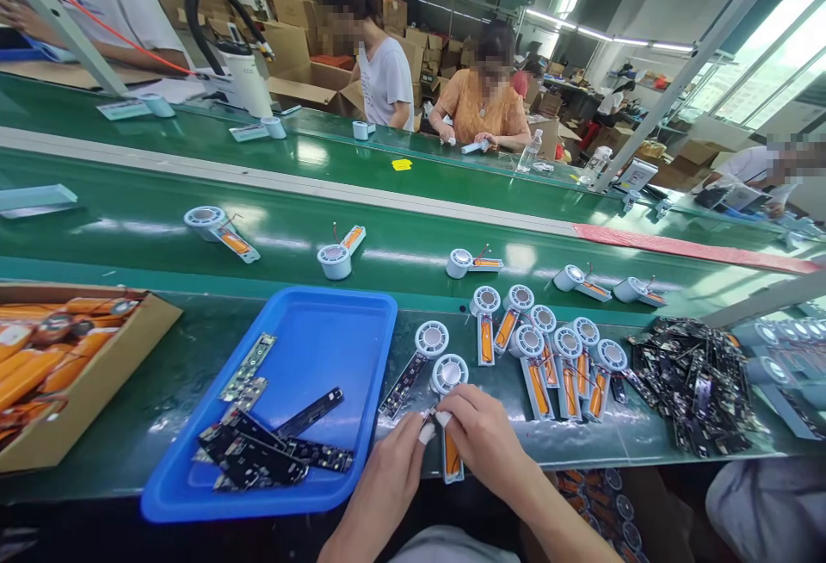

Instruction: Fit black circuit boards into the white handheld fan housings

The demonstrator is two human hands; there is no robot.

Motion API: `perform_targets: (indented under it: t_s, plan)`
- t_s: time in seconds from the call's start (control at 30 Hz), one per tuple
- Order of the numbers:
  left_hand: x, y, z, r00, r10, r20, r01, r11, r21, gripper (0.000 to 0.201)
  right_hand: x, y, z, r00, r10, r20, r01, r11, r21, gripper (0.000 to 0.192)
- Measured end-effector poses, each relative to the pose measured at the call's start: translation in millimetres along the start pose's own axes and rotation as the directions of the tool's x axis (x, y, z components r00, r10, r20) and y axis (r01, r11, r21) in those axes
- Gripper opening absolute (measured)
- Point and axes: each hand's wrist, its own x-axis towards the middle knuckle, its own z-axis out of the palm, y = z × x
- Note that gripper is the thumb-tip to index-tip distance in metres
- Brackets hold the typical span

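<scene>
We see the blue tray [323,330] at the table's near edge, left of our fan unit [450,412], round head away, handle toward us. Left hand [393,481] and right hand [481,434] pinch it.

Both hands meet over a small fan body [450,408] with an orange battery: the left hand [393,473] pinches its handle, the right hand [481,434] rests on top. Just left of the grip sits a blue tray [323,339] of circuit boards [271,451]; to the right, a cluster of similar fans [555,356].
</scene>
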Motion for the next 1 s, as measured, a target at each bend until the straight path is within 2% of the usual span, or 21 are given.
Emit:
perform_targets:
  t_s: [0.17, 0.27, 0.43, 0.53, 0.63, 0.73, 0.87, 1.0]
  plan:
    - [-2.0, -2.2, 2.8, 0.999, -0.012, 0.036, 0.007, 0.991, 0.136, 0.031, -2.5, -4.3, 1.3, 0.999, -0.028, 0.023, 0.03, 0.992, -0.119, 0.017]
    - [-3.1, -2.7, 3.2, 1.0, -0.011, 0.022, 0.008, 0.992, 0.122, 0.031, -3.7, -7.5, 4.1, 0.999, -0.027, 0.027, 0.032, 0.985, -0.172, 0.018]
    - [-0.2, -1.8, -3.1, 1.0, -0.003, 0.012, 0.003, 0.999, -0.051, 0.028, -1.5, -1.7, -1.6, 0.999, 0.019, 0.032, -0.019, 1.0, -0.022, 0.021]
    - [2.3, 0.3, -8.7, 0.998, -0.007, 0.059, 0.015, 0.992, -0.125, 0.026, 1.2, 6.1, -10.5, 0.995, -0.023, 0.094, 0.017, 0.998, 0.065, 0.029]
    - [4.5, 3.2, -12.4, 0.994, -0.002, 0.106, 0.019, 0.986, -0.166, 0.027, 1.8, 12.6, -15.4, 0.984, -0.097, 0.147, 0.08, 0.99, 0.116, 0.026]
    - [5.8, 4.5, -12.9, 0.993, -0.003, 0.118, 0.023, 0.986, -0.165, 0.028, -0.5, 15.0, -12.5, 0.986, -0.128, 0.103, 0.114, 0.984, 0.135, 0.022]
    - [6.0, 2.5, -9.7, 0.995, -0.02, 0.1, 0.035, 0.988, -0.149, 0.028, -4.1, 13.9, -3.6, 0.994, -0.108, 0.031, 0.104, 0.989, 0.106, 0.02]
    - [4.8, 1.2, -5.6, 0.996, -0.069, 0.063, 0.081, 0.971, -0.224, 0.029, -2.3, 14.0, -3.5, 0.994, -0.099, 0.043, 0.092, 0.986, 0.142, 0.019]
